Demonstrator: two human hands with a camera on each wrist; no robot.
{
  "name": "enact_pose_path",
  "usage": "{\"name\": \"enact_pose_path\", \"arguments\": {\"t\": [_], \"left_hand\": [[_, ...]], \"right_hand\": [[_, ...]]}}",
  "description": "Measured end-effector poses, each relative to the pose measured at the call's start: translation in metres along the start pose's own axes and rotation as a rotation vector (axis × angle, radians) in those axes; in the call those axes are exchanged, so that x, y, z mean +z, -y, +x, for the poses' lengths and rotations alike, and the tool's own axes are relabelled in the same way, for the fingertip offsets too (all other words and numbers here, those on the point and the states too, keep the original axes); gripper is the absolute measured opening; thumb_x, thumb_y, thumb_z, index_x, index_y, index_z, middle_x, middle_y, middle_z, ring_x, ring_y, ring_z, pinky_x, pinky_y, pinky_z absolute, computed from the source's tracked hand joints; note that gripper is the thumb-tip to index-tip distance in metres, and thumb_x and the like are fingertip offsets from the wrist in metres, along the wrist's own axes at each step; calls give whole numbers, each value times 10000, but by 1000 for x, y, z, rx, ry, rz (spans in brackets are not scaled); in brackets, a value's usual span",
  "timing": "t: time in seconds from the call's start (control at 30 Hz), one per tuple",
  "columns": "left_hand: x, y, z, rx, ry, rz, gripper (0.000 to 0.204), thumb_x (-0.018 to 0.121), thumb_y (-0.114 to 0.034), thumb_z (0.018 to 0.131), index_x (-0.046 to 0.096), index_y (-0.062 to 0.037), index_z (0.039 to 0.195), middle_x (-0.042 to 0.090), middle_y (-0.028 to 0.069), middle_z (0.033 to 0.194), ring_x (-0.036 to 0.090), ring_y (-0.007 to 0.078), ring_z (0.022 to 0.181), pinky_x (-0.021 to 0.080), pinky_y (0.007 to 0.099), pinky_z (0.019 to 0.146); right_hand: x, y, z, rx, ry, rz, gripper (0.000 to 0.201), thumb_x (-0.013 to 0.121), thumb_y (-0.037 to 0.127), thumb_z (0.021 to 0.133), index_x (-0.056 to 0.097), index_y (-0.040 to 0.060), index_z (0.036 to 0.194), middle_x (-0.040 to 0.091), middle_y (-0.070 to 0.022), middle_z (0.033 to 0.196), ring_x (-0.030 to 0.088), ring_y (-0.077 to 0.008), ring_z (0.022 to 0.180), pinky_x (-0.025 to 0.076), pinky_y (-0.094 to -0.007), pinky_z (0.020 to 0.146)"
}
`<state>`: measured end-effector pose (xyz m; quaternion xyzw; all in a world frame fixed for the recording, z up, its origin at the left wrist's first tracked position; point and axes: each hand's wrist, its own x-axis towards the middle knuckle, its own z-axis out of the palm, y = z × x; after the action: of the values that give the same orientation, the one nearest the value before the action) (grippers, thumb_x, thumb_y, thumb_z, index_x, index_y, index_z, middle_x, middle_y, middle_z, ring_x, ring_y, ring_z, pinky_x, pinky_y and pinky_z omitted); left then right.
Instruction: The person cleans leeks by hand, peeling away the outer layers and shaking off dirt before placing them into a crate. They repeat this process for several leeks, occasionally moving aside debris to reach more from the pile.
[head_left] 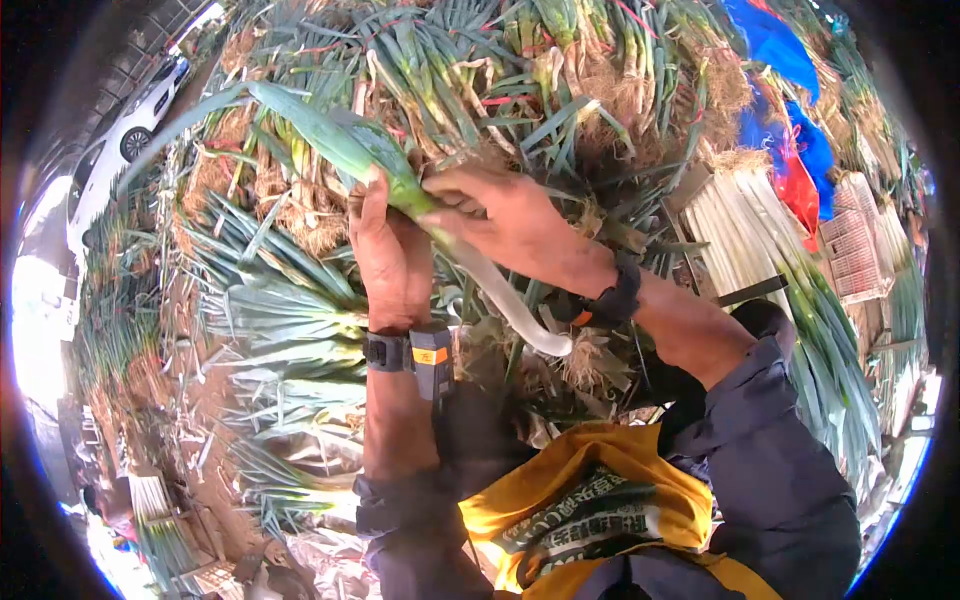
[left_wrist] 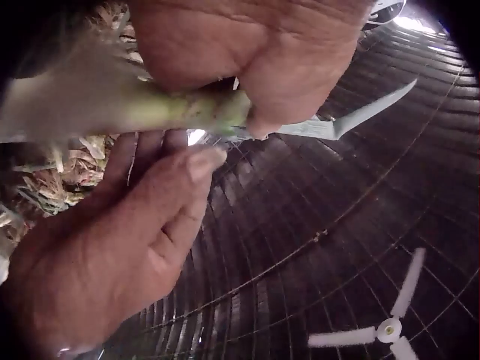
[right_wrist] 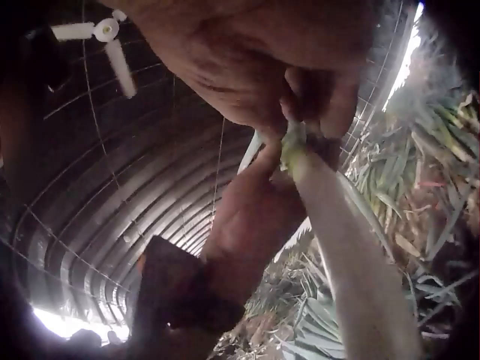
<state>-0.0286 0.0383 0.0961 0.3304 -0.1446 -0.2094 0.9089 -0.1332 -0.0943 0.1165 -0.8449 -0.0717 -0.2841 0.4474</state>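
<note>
Head view, centre of frame: one leek (head_left: 470, 270) held up between both hands, running from green leaves at upper left down to a white stalk and root end right of centre.

Right hand (head_left: 510, 225): fingers curled round the leek where green turns to white, thumb and fingertips pinching it. Right wrist view confirms this: the fingers (right_wrist: 330, 105) close on the stalk at top centre, and the white shaft (right_wrist: 352, 255) runs down to the lower right of that frame.

Left hand (head_left: 392, 255): raised just left of the leek, fingers straight and pointing up, fingertips against the green part beside the right hand. Left wrist view shows the palm (left_wrist: 112, 247) at lower left with fingers extended under the stalk (left_wrist: 150, 109); not wrapped round it.

Both wrists carry dark straps; the left one (head_left: 410, 352) has an orange mark.

Surroundings: piled leeks (head_left: 480, 80) fill the upper frame; a stack of trimmed white stalks (head_left: 745, 225) at right, blue sheeting (head_left: 775, 45) upper right. White car (head_left: 125, 130) at upper left edge. Wrist views show a ribbed arched roof (left_wrist: 337, 225) with a ceiling fan (left_wrist: 386, 330).
</note>
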Motion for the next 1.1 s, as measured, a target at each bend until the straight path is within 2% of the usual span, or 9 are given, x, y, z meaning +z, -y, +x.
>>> {"name": "enact_pose_path", "arguments": {"t": [0.13, 0.17, 0.3, 0.43, 0.53, 0.6, 0.67, 0.87, 1.1], "left_hand": [[1, -5, 1, 13, -12, 69, 461, 678, -186, 970, 520, -23, 1372, 640, 115, 1242, 646, 262, 1137, 537, 412, 965], [3, -5, 0, -32, -30, 55, 486, 675, -196, 968, 509, -37, 1396, 638, 104, 1249, 641, 269, 1165, 532, 419, 977], [-3, -8, 5, -173, 52, 11, 527, 674, -224, 979, 479, -68, 1443, 629, 103, 1281, 618, 287, 1219, 485, 457, 1042], [1, -5, 2, -179, 164, -21, 567, 676, -249, 989, 449, -65, 1475, 636, 117, 1297, 600, 300, 1253, 435, 484, 1091], [11, 6, -1, -110, 134, -15, 533, 646, -229, 1010, 441, -85, 1480, 649, 125, 1256, 617, 287, 1215, 464, 453, 1053], [17, 13, -2, -60, 71, -10, 494, 619, -206, 1028, 439, -106, 1478, 659, 128, 1215, 637, 272, 1172, 504, 417, 1008], [17, 19, 0, -71, 110, -47, 441, 607, -182, 1035, 465, -100, 1444, 671, 108, 1145, 652, 236, 1069, 540, 373, 911], [9, 23, -1, -110, 66, 13, 343, 626, -179, 1025, 568, -70, 1345, 686, 69, 1143, 661, 185, 1019, 544, 352, 865], [14, 16, -14, -135, 107, 33, 368, 624, -140, 1019, 558, -36, 1366, 679, 68, 1157, 657, 184, 1020, 540, 341, 883]], "right_hand": [[17, -10, -11, -57, -7, -37, 329, 754, 175, 893, 626, 38, 1163, 684, -192, 995, 688, -389, 905, 560, -450, 803], [10, -1, -9, 79, 101, -55, 426, 755, 106, 887, 597, 39, 1277, 688, -152, 1084, 710, -265, 981, 566, -354, 856], [3, -23, -8, 198, 137, 313, 421, 740, 23, 894, 602, 20, 1292, 664, -96, 1202, 661, -156, 1078, 562, -323, 901], [-8, -20, -10, 194, 12, 442, 333, 734, 130, 902, 646, 3, 1197, 691, -113, 1057, 667, -160, 934, 536, -295, 860], [-17, -11, -10, 200, 16, 367, 299, 719, 136, 913, 661, 8, 1176, 696, -135, 1048, 684, -175, 930, 544, -310, 844], [-13, -5, -15, 58, -57, -55, 295, 759, 154, 861, 672, 43, 1120, 696, -188, 1088, 698, -347, 973, 559, -402, 846], [-6, -13, -12, -202, -184, -144, 254, 776, 92, 854, 675, 29, 1079, 673, -150, 1021, 681, -314, 889, 567, -368, 816], [-6, -9, -18, -181, -133, -211, 276, 792, 118, 834, 637, 29, 1045, 662, -156, 1078, 676, -346, 913, 563, -386, 791], [-14, -23, -12, -144, 40, -235, 270, 795, 174, 842, 600, 24, 952, 642, -130, 892, 639, -337, 785, 521, -398, 687]]}}
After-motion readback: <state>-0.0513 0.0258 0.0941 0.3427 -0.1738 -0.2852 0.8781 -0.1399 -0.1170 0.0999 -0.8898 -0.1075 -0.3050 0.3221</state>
